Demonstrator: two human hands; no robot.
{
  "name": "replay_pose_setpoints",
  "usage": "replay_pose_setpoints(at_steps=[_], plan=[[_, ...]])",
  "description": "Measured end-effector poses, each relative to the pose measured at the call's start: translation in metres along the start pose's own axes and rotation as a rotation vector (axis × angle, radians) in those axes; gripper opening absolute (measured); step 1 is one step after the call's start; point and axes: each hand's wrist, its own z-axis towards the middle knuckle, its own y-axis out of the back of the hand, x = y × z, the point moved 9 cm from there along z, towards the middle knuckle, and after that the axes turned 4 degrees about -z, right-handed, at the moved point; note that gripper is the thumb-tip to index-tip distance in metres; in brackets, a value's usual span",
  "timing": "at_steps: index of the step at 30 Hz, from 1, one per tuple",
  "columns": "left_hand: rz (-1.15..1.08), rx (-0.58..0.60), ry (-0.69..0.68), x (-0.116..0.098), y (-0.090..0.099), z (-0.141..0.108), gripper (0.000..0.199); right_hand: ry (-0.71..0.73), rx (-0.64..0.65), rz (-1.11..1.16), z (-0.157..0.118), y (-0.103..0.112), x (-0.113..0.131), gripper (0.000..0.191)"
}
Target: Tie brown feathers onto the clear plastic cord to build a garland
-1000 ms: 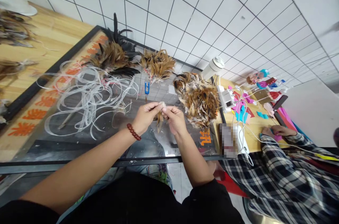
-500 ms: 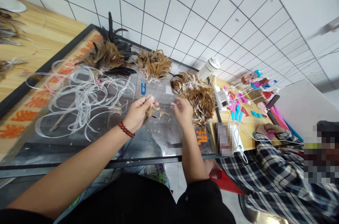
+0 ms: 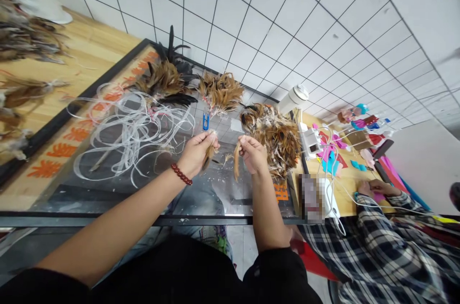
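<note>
Tan feather (image 3: 236, 164), slim and wispy

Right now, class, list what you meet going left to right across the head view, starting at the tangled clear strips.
Tangled clear strips → blue U-shaped tool → tan feather → right hand → white plug block → other person's hands.

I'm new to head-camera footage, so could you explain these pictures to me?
There is no robot here: a person works with two bare hands. Every picture comes from one camera on their head, looking forward and down. On the table lie feather bunches, a tangle of clear strips and a small blue tool. The left hand pinches a feather tuft; the right holds a brown feather. Another person's hands are at far right.
</note>
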Motion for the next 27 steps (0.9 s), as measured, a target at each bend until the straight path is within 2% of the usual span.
replay_pose_setpoints(at_steps=[4,12,15,20,25,27], plan=[[0.01,-0.026,0.089,0.01,0.001,-0.003,0.034,0.025,-0.01,-0.003,-0.004,-0.013,-0.007,0.023],[0.095,0.016,0.14,0.02,-0.002,-0.005,0.039,0.367,0.053,-0.352,-0.015,-0.036,0.018,0.013],[0.13,0.032,0.153,0.023,-0.001,-0.005,0.04,0.413,0.026,-0.436,-0.018,-0.037,0.021,0.013],[0.221,0.074,0.122,0.018,-0.005,-0.007,0.037,0.436,-0.052,-0.515,-0.02,-0.034,0.024,0.014],[0.432,0.172,-0.005,0.004,-0.017,-0.01,0.036,0.455,-0.038,-0.453,-0.019,-0.03,0.024,0.013],[0.499,0.199,-0.058,0.0,-0.02,-0.011,0.037,0.418,0.017,-0.426,-0.018,-0.031,0.021,0.023]])
